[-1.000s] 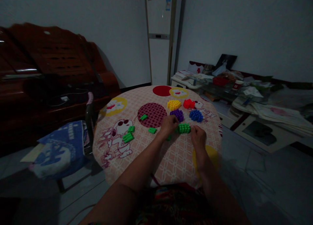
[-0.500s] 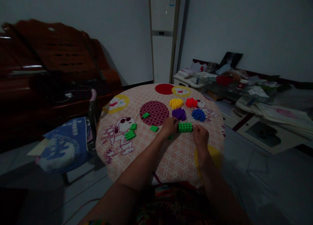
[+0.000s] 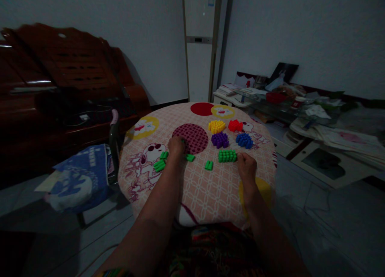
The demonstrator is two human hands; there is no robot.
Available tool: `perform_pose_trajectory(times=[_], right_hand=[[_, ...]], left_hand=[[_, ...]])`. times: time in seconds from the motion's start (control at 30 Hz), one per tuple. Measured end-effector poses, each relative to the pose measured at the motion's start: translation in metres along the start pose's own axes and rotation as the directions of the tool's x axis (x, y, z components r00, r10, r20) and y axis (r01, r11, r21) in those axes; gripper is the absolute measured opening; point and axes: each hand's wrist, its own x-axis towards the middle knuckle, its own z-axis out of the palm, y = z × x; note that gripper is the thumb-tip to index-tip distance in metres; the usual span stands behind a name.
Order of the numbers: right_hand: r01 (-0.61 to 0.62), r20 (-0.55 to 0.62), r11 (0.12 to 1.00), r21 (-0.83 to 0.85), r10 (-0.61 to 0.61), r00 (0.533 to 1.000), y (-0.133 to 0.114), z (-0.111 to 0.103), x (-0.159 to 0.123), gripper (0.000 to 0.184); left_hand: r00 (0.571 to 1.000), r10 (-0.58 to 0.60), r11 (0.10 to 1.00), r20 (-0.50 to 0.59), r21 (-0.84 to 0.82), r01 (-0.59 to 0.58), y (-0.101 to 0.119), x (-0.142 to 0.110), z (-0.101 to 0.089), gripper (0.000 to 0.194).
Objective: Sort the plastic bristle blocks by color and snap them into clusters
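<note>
On the round table, my left hand (image 3: 177,147) has its fingers closed over a small green plastic piece (image 3: 183,140), mostly hidden beneath them. My right hand (image 3: 247,165) is curled, with its fingertips at the right end of a knobbly green block (image 3: 227,156) made of several rows. A loose green pair (image 3: 209,165) lies left of that block. Another green piece (image 3: 190,158) is just right of my left hand, and more green pieces (image 3: 160,165) lie to its left.
Behind the green block sit knobbly clusters: yellow (image 3: 216,126), red (image 3: 235,125), purple (image 3: 220,140) and blue (image 3: 244,140). A patterned cloth (image 3: 201,197) covers the table. A chair with a blue bag (image 3: 81,176) stands left; a cluttered cabinet (image 3: 319,160) stands right.
My left hand has moved left from the green block to a green piece on the dark red circle. The loose green pair it partly covered now shows fully. My right hand has stayed put.
</note>
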Motion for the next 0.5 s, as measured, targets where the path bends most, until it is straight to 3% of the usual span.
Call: perform_pose_trajectory(times=[0.13,0.27,0.37,0.5], right_hand=[[0.01,0.005,1.0,0.0,-0.01,1.0,0.0,0.0,0.0,0.038],[0.009,0.001,1.0,-0.007,-0.009,1.0,-0.001,0.0,0.0,0.038],[-0.015,-0.002,1.0,-0.01,0.015,1.0,-0.002,0.0,0.0,0.038],[-0.031,0.003,1.0,0.003,0.031,1.0,-0.005,-0.001,0.0,0.038]], left_hand=[[0.998,0.023,0.997,-0.059,-0.074,-0.027,0.01,-0.002,-0.001,0.033],[0.963,0.246,0.953,-0.107,-0.156,-0.261,0.034,-0.016,-0.006,0.029],[0.88,0.469,0.841,-0.071,-0.268,-0.47,0.058,-0.035,-0.01,0.025],[0.704,0.702,0.635,-0.106,-0.355,-0.686,0.087,-0.062,-0.006,0.024]])
